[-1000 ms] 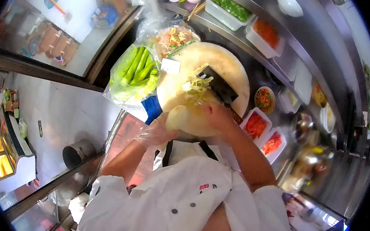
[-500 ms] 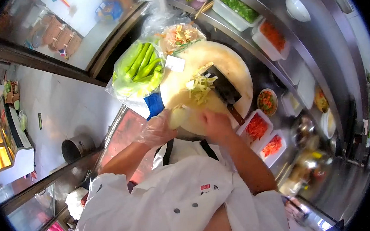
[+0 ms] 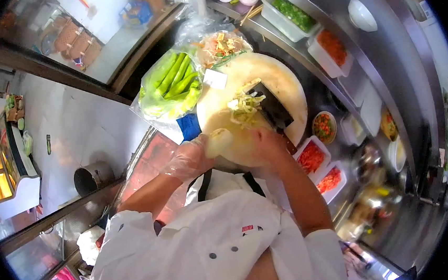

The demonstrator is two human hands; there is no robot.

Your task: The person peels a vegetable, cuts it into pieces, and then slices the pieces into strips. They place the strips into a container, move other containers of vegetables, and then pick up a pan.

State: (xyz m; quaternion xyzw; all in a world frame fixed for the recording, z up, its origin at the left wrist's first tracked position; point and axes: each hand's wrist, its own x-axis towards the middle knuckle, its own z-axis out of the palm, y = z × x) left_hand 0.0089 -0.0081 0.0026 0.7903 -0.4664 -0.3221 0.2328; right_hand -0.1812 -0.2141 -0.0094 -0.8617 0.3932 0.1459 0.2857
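Observation:
My left hand (image 3: pixel 188 158), in a clear plastic glove, holds a pale cabbage piece (image 3: pixel 220 141) at the near edge of a round wooden chopping board (image 3: pixel 282 77). My bare right hand (image 3: pixel 270 144) grips the same cabbage piece from the right. A dark cleaver (image 3: pixel 272 109) lies flat on the board just beyond my right hand, its handle pointing toward me. A small heap of shredded cabbage (image 3: pixel 243 108) sits beside the blade.
A plastic bag of green vegetables (image 3: pixel 171 85) and a bag of mixed scraps (image 3: pixel 221 45) lie left of the board, by a blue cloth (image 3: pixel 188 126). Tubs of red shreds (image 3: pixel 311 157), a small bowl (image 3: pixel 322 126) and tubs of greens (image 3: pixel 293 12) line the steel counter.
My right hand drew back toward me, then returned onto the cabbage piece. The cleaver stayed on the board. The view shifted slightly.

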